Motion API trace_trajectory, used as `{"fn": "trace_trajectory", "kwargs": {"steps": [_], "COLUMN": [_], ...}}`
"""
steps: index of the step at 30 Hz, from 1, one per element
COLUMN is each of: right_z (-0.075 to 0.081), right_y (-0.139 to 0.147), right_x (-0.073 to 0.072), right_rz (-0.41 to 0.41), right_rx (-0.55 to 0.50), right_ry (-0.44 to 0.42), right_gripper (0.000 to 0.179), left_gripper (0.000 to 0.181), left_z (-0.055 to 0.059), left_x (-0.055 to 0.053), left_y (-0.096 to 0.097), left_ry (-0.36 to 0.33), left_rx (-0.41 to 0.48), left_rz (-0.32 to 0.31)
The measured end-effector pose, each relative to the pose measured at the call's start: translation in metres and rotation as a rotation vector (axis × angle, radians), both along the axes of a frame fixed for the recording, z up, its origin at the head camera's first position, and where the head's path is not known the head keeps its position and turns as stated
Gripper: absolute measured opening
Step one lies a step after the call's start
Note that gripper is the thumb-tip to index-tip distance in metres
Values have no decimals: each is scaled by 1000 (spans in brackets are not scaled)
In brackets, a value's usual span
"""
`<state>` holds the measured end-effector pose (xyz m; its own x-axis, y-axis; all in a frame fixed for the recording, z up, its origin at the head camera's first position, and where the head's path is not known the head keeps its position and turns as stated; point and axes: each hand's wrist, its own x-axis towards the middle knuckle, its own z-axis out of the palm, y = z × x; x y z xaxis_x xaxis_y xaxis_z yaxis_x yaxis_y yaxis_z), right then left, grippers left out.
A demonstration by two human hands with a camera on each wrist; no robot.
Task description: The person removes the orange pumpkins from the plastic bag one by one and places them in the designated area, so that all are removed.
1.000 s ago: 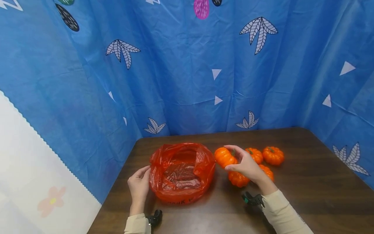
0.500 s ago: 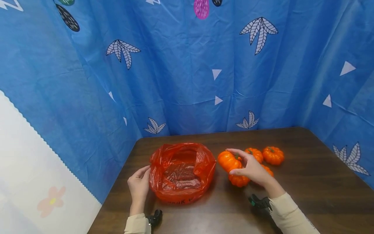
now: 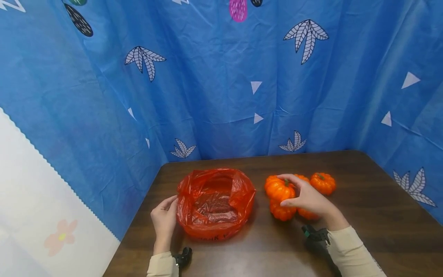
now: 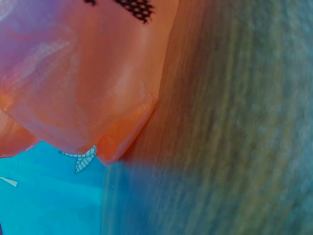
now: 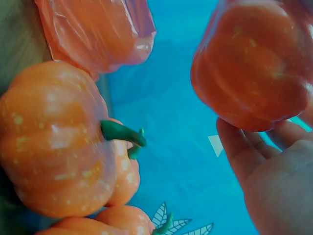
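Observation:
A red plastic bag (image 3: 214, 232) stands with its mouth spread wide on the brown table. My left hand (image 3: 164, 219) pinches its left rim between thumb and fingers. In the left wrist view the bag (image 4: 88, 83) fills the upper left, and that hand is out of sight. My right hand (image 3: 308, 198) grips a small orange pumpkin (image 3: 277, 187), thumb on the near side and fingers over the far side. In the right wrist view the held pumpkin (image 5: 254, 63) hangs above the others, with the fingers (image 5: 244, 149) against its underside.
Under and behind the right hand lie several more orange pumpkins with green stems, such as one at the front (image 3: 282, 211) and one at the far right (image 3: 323, 183). A blue patterned curtain (image 3: 221, 96) surrounds the table (image 3: 373, 200) at the back and sides.
My right hand has drawn rightward, away from the bag, bringing the gripped pumpkin over the front pumpkin. The left hand and the bag have stayed put.

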<state>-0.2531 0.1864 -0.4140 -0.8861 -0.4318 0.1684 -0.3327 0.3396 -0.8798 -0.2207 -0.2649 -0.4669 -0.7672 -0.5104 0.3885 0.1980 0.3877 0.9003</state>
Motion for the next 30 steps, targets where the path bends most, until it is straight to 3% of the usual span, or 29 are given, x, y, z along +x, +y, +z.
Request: {"fn": "trace_trajectory", "kwargs": {"steps": [16, 22, 30], "right_z": [-1, 1, 3], "right_y": [30, 38, 50], "right_x": [0, 2, 2], "right_rz": [101, 108, 80], "right_rx": [20, -24, 0], "right_ry": [52, -36, -81], "right_gripper": [67, 68, 71], "left_gripper": [13, 13, 13], "left_z": [-1, -1, -3], "left_x": [1, 0, -1], "left_y": [-1, -2, -1], "left_ry": [18, 25, 28], "left_rx": [-25, -28, -8], "left_rz": [19, 13, 16]}}
